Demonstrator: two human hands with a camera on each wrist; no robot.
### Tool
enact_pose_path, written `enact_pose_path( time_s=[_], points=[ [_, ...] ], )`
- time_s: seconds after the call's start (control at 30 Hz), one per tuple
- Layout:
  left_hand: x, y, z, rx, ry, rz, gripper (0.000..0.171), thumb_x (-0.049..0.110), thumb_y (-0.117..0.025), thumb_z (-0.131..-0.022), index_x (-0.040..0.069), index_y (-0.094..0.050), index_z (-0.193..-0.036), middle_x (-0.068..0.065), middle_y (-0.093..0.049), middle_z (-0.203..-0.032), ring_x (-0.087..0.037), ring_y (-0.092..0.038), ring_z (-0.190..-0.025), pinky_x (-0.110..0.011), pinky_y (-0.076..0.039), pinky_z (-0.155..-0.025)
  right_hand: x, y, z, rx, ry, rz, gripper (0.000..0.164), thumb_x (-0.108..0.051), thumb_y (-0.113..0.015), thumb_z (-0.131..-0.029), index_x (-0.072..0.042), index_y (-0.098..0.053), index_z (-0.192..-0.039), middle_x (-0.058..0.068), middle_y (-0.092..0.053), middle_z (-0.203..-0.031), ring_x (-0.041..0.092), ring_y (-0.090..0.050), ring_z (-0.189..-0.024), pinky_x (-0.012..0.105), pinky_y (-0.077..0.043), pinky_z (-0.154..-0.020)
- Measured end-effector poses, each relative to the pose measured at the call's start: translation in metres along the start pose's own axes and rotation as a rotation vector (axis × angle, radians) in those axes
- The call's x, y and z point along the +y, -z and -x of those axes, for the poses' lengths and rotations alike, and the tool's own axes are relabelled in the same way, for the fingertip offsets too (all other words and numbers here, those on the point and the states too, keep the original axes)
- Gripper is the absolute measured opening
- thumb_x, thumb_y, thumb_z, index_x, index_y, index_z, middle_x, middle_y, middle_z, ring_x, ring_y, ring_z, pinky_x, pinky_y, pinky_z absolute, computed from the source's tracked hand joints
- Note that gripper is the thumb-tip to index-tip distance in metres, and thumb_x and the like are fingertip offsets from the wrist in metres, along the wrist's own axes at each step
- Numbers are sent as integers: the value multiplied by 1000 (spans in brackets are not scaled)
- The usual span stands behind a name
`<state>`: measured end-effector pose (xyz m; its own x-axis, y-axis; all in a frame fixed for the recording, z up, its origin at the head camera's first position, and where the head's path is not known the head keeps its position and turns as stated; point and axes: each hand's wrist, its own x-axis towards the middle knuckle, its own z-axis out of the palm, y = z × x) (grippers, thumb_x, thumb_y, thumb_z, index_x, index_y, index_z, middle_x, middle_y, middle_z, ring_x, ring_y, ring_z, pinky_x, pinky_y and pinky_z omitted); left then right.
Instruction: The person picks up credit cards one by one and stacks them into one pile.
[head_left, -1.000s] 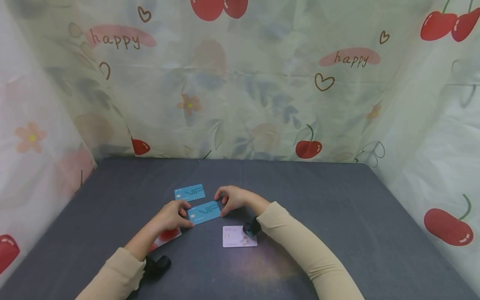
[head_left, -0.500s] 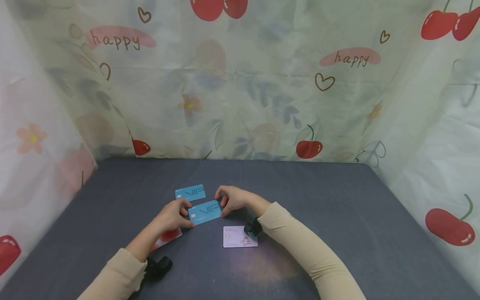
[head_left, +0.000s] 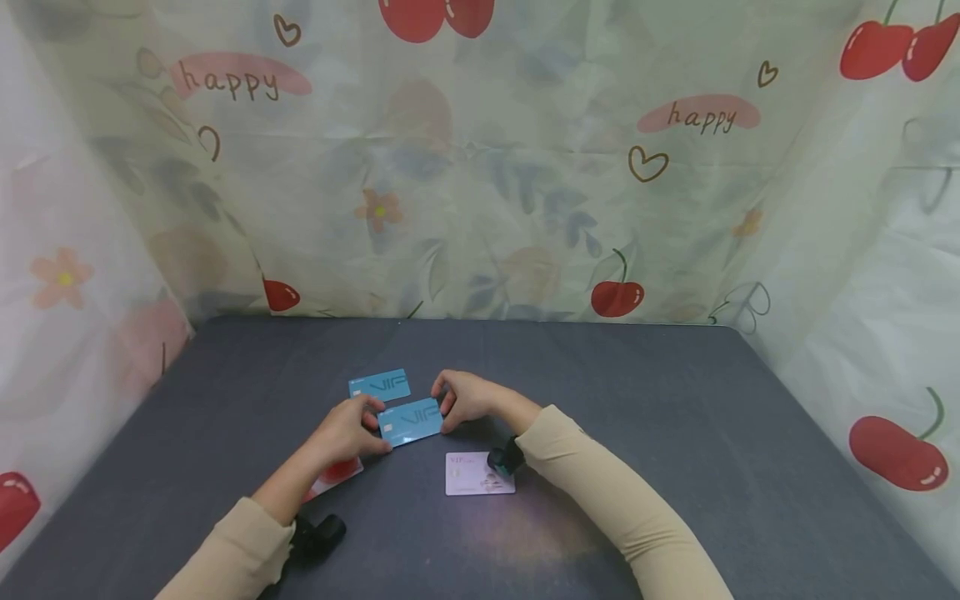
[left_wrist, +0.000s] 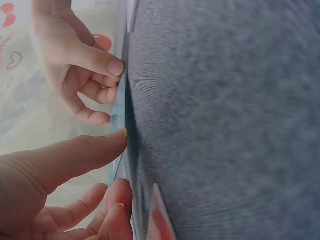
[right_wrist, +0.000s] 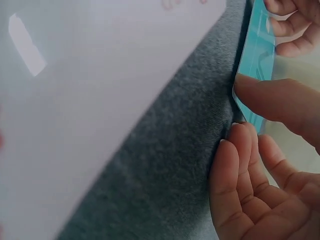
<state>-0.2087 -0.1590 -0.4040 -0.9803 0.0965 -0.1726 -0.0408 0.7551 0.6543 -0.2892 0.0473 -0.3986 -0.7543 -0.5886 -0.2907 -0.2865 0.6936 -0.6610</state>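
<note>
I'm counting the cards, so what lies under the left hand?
Part of a red card shows past the left hand; the rest, and anything else beneath, is covered in the head view.

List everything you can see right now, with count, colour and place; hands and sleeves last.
Held blue card: one, blue, between the two hands
Far blue card: one, blue, just beyond the held one
Pale pink card: one, pale pink, on the table, partly covered by the right wrist camera
Red-and-white card: one, red and white, partly hidden by the left arm
Table: one, dark grey, under the cards
Printed sheeting: count unclear, pale with red cherries, behind and beside the table
Wrist cameras: two, black, one per wrist
Sleeves: two, beige, on the forearms
Left hand: one, bare, gripping the held card's left end
Right hand: one, bare, gripping its right end
</note>
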Motion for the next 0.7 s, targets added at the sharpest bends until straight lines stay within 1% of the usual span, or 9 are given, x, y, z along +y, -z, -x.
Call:
enact_pose_path(
  time_s=[0.17, 0.33, 0.5, 0.7],
  points=[
    [5, 3, 0, 2, 16, 19, 58, 15, -79, -71, 3, -51, -120, -15, -61, -104, -22, -57, -88, -38, -48, -77, -1, 5, 4, -4, -6, -53, 49, 0, -75, -71, -6, -49, -112, 1, -57, -79, 11, -52, -66, 20, -41, -59],
    [7, 3, 1, -4, 9, 117, 59, 11, -78, -72, 1, -49, -123, -17, -58, -104, -21, -62, -84, -35, -50, -72, 1, 8, 8, 8, 14, -92, 49, 1, -75, -71, -6, -49, -112, 0, -56, -77, 10, -52, -66, 20, -42, -59],
    [8, 1, 3, 7, -19, 209, 59, 6, -75, -74, -1, -46, -125, -20, -57, -105, -25, -67, -85, -34, -53, -70, 5, 10, 11, 30, 42, -114, 49, 0, -75, -71, -5, -49, -112, 1, -57, -79, 10, -52, -67, 20, -43, -61],
    [9, 0, 5, 30, -70, 256, 64, 6, -74, -76, -2, -43, -130, -20, -54, -107, -24, -67, -86, -33, -53, -69, 7, 13, 18, 55, 55, -143, 50, 0, -74, -71, -4, -49, -113, 5, -59, -83, 11, -55, -69, 21, -45, -64]
  ],
)
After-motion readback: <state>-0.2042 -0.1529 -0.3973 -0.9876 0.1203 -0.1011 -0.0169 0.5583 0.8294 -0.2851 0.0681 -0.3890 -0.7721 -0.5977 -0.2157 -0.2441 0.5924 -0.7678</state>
